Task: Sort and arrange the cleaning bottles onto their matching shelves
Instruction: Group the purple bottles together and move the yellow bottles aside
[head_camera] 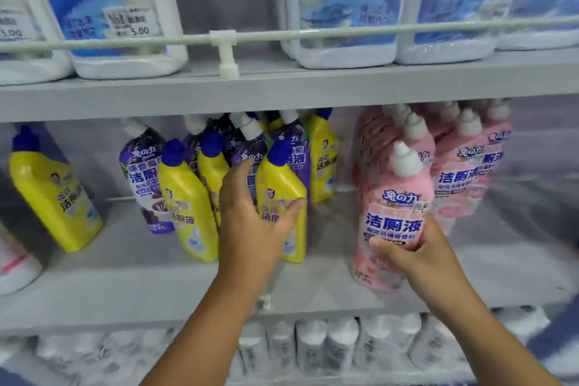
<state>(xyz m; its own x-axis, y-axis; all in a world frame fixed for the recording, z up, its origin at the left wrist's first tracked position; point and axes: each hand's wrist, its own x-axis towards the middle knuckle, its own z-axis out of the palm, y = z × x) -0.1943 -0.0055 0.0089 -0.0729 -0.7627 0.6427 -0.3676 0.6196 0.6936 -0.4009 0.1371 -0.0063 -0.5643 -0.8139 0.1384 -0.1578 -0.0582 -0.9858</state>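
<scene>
Grey shelf (131, 279), pink bottle (396, 213) upright, cap up

Printed on the pink bottle (395, 216) gripped by the right hand (407, 255): "兔の力" above large blue "洁厕液". Same "洁厕液" on the purple bottle (144, 180) left of the grip. Up left, a price sticker (131, 23) on a white jug (103, 9) marked "5.00".

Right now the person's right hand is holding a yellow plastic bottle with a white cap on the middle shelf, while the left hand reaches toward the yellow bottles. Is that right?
Not quite. The head view shows the right hand holding a pink plastic bottle with a white cap, not a yellow one. The rest stands: the left hand reaches toward the yellow bottles with blue caps.
</scene>
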